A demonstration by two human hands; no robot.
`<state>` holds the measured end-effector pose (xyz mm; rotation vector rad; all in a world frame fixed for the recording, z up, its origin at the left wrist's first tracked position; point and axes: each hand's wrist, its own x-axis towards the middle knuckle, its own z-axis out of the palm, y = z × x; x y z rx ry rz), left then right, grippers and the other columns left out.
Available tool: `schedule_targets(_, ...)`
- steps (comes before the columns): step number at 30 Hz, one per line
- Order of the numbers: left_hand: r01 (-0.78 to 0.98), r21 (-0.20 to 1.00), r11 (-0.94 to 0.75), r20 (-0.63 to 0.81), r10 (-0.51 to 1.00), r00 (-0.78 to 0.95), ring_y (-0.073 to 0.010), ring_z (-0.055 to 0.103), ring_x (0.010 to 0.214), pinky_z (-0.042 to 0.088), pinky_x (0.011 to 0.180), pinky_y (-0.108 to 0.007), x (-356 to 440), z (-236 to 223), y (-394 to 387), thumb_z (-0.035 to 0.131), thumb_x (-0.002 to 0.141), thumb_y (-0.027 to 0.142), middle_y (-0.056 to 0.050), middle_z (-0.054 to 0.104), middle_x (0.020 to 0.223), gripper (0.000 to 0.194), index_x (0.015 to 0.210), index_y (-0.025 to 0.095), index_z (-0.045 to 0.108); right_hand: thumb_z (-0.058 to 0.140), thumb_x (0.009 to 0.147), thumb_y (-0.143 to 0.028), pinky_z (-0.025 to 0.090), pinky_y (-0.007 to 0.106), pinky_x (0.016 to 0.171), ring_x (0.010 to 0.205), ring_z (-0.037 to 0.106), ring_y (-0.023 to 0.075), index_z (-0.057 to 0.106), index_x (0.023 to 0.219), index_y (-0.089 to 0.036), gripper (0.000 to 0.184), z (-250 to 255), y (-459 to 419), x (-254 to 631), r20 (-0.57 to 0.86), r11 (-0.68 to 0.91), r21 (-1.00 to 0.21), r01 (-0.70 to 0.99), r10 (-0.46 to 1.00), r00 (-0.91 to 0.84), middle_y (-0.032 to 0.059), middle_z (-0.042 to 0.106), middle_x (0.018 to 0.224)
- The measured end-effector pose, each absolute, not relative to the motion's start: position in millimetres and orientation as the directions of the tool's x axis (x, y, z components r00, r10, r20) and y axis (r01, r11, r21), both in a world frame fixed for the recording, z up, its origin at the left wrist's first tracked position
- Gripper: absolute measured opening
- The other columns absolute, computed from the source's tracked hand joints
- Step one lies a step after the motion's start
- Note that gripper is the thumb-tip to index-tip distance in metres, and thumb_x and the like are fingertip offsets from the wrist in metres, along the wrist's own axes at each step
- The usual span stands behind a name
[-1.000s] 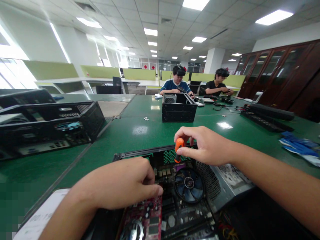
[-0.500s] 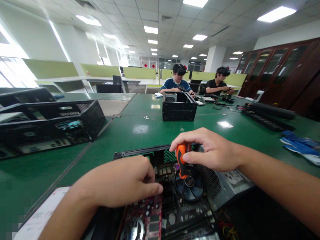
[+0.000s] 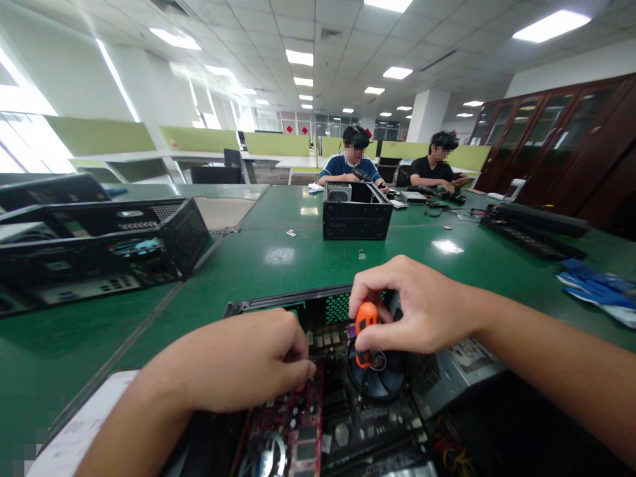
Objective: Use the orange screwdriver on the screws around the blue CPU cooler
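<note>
An open computer case (image 3: 268, 306) lies in front of me on the green table (image 3: 278, 265). Inside it are a blue CPU fan (image 3: 380, 377) and a red expansion card (image 3: 293, 424). My right hand (image 3: 417, 308) is closed around an orange-handled screwdriver (image 3: 366, 324), held upright above the fan. My left hand (image 3: 238, 361) is curled, its fingertips pressed at the top edge of the red card; what they pinch is hidden.
A black open case (image 3: 355, 212) stands mid-table, another dark case (image 3: 99, 248) lies at left. Two people sit at the far side. Black panels (image 3: 536, 232) and blue items (image 3: 596, 291) lie at right. A white sheet (image 3: 74, 430) is at near left.
My right hand has lowered the screwdriver toward the fan and shifted its grip down over the handle. My left hand has stayed on the red card.
</note>
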<state>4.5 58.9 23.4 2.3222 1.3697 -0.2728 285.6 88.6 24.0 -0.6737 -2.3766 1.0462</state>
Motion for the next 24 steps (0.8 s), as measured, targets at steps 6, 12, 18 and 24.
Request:
schedule_targets(6, 0.858, 0.306, -0.413, -0.375, 0.776, 0.507, -0.0198, 0.056, 0.056, 0.034, 0.055, -0.038, 3.2, 21.2, 57.9, 0.069, 0.099, 0.046, -0.001, 0.073, 0.063, 0.038, 0.066, 0.028, 0.068, 0.122, 0.073, -0.068, 0.036, 0.024, 0.052, 0.059, 0.051, 0.0112, 0.06, 0.075, -0.026, 0.074, 21.9, 88.2, 281.3, 0.116, 0.476, -0.836, 0.275, 0.641, -0.759, -0.0095, 0.062, 0.065)
schedule_targets(12, 0.862, 0.269, -0.43, -0.407, 0.76, 0.506, -0.0201, 0.058, 0.059, 0.039, 0.059, -0.038, 2.6, 20.7, 58.5, 0.067, 0.101, 0.042, -0.001, 0.075, 0.067, 0.036, 0.068, 0.028, 0.071, 0.108, 0.095, -0.044, 0.058, 0.029, 0.072, 0.077, 0.074, 0.0168, 0.09, 0.097, -0.02, 0.03, 21.4, 95.5, 287.1, 0.214, 0.588, -0.784, 0.201, 0.56, -0.8, 0.0008, 0.085, 0.087)
schedule_targets(18, 0.858, 0.273, -0.436, -0.395, 0.762, 0.513, -0.0196, 0.06, 0.058, 0.036, 0.058, -0.037, 2.0, 20.9, 59.2, 0.066, 0.101, 0.04, -0.002, 0.076, 0.067, 0.035, 0.069, 0.028, 0.072, 0.091, 0.107, -0.034, 0.068, 0.035, 0.092, 0.097, 0.088, 0.0236, 0.099, 0.134, -0.017, 0.033, 18.3, 98.4, 292.3, 0.336, 0.694, -0.688, 0.213, 0.564, -0.754, 0.0079, 0.096, 0.111)
schedule_targets(24, 0.845, 0.288, -0.451, -0.392, 0.749, 0.534, -0.0188, 0.057, 0.056, 0.036, 0.057, -0.038, 4.4, 23.2, 58.4, 0.067, 0.1, 0.038, -0.001, 0.075, 0.065, 0.036, 0.065, 0.028, 0.066, 0.086, 0.108, -0.035, 0.07, 0.039, 0.096, 0.099, 0.086, 0.0258, 0.099, 0.134, -0.021, 0.032, 11.2, 102.5, 291.8, 0.51, 0.756, -0.528, 0.388, 0.647, -0.566, 0.0081, 0.096, 0.114)
